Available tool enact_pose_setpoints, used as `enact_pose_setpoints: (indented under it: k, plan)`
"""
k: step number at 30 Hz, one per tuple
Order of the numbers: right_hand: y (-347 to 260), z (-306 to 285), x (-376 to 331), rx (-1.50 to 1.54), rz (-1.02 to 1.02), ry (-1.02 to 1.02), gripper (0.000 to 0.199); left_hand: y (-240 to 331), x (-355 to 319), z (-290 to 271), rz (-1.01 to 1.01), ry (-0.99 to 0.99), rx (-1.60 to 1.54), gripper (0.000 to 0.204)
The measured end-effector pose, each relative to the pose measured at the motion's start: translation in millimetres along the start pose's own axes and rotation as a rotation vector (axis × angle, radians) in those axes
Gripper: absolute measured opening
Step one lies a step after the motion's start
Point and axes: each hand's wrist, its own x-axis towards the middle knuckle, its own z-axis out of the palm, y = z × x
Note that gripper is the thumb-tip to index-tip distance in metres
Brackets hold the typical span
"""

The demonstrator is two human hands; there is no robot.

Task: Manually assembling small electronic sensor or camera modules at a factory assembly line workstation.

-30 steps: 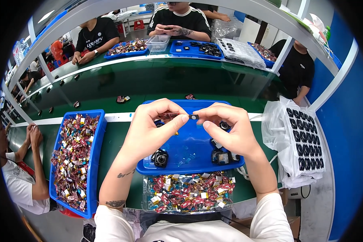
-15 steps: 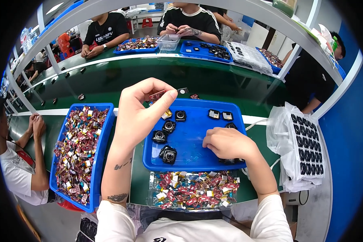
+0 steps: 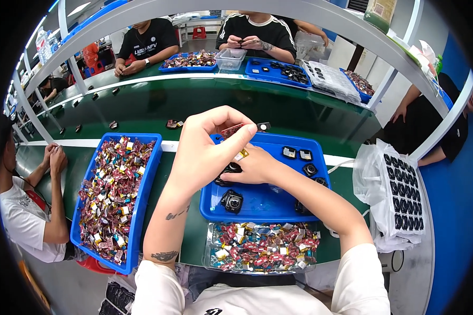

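Observation:
My left hand (image 3: 207, 149) is raised over the blue tray's left side. Its thumb and fingers pinch a small red circuit board (image 3: 232, 130). A yellow-and-white piece (image 3: 241, 154) shows just below that hand. Behind it, my right hand (image 3: 257, 167) reaches across to the tray's left side, fingers around a black watch case (image 3: 231, 169); my left hand partly hides its fingertips. Another black watch case (image 3: 232, 201) lies nearer me in the blue tray (image 3: 268, 211). At the tray's right are two cases with pale insides (image 3: 297, 153) and several more black ones (image 3: 310, 169).
A clear tray of red boards (image 3: 263, 247) sits before me, and a blue bin of them (image 3: 115, 199) at left. White trays of black cases (image 3: 404, 194) stand right. Beyond runs a green belt (image 3: 152, 107) with scattered parts. Shelf posts and co-workers surround the bench.
My right hand has moved from the tray's right side to the black watch cases at its left. My left hand still pinches the red board. The whole view has shifted slightly.

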Motion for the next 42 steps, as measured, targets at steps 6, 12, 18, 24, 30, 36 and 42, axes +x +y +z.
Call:
enact_pose_setpoints:
  k: [6,12,18,24,30,36,42]
  plan:
    - [1,-51,-71,0.238,0.028,-0.182,0.037,10,0,-5,0.003,-0.032,0.030,0.011]
    - [84,-48,-104,0.083,0.311,0.165,0.031,8,4,2,0.099,-0.023,0.028,0.011]
    - [52,-38,-108,0.103,0.287,0.136,0.024,5,0,1,0.067,-0.027,0.007,0.011]
    - [3,-56,-85,0.202,0.150,0.069,0.019,9,1,0,0.022,-0.075,0.027,0.011]
    - [-46,-19,-15,0.204,0.028,0.015,0.034,3,1,4,0.028,-0.088,0.044,0.012]
    - [-30,-6,7,0.315,-0.042,0.002,0.046,5,-1,0,0.011,-0.039,-0.088,0.010]
    - [-17,-63,-33,1.578,0.306,0.120,0.036,12,-1,-1,-0.076,-0.045,-0.308,0.008]
